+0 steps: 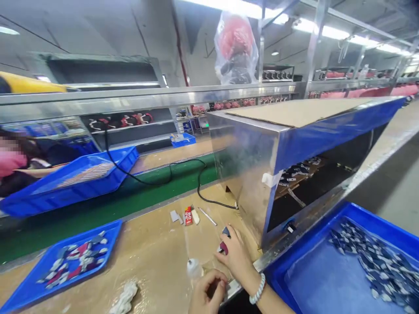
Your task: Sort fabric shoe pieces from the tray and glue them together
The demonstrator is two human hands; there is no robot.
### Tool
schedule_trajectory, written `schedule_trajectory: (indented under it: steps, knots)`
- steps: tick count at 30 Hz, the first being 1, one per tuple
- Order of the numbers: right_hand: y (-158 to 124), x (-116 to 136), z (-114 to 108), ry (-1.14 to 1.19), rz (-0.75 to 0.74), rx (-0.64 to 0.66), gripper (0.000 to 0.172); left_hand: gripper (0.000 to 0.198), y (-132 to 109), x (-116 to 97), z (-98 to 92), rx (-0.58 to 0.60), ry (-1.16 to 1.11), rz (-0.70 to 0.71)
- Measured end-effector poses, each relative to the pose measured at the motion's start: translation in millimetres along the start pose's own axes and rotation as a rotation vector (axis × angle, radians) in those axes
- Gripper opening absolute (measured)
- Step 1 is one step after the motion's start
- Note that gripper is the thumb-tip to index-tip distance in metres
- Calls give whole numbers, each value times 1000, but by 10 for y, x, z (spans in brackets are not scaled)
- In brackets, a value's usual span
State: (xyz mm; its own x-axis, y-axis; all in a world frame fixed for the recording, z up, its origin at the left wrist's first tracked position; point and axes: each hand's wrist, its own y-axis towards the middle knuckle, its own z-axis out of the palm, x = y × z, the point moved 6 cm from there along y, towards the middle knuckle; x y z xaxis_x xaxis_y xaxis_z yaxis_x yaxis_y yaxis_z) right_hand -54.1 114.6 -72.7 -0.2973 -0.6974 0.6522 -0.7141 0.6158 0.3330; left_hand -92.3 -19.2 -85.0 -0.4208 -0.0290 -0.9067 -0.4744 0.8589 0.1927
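Observation:
My right hand (238,256), with a pale coiled band at its wrist, is closed on small dark-blue and maroon pieces (224,248) above the table. Its fingers partly cover them, so I cannot tell whether they are joined. Lower down, near the table's front edge, my left hand (209,293) has its thumb and fingers curled together. Whatever it may pinch is hidden or too small to name. A small white rounded container (194,267) stands just beyond the left hand. To its left lies a crumpled whitish lump (126,297).
A metal box (245,165) with an open front holds dark pieces. Blue trays with small pieces stand at left (113,237) and right (360,209). A silver pen-like stick (207,216) and red packet (187,216) lie ahead. Beyond the green belt (157,188), a person sits left.

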Motion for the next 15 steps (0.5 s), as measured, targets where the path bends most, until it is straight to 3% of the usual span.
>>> schedule_trajectory:
  steps: [2, 5, 11, 15]
  knots:
    - [-25, -9, -23, 28, -16, -11, 35, 33, -19, -48, 20, -21, 24, 22]
    - [-72, -57, -53, 82, -26, -43, 23, 20, -79, -137, 43, -48, 88, 54]
    - [-69, -186, -119, 205, 10, -115, 16, 18, -253, -197, 82, -65, 185, 108]
    - [-79, -212, -174, 253, 49, -189, 21, 22, -515, -148, -96, -117, 142, 111]
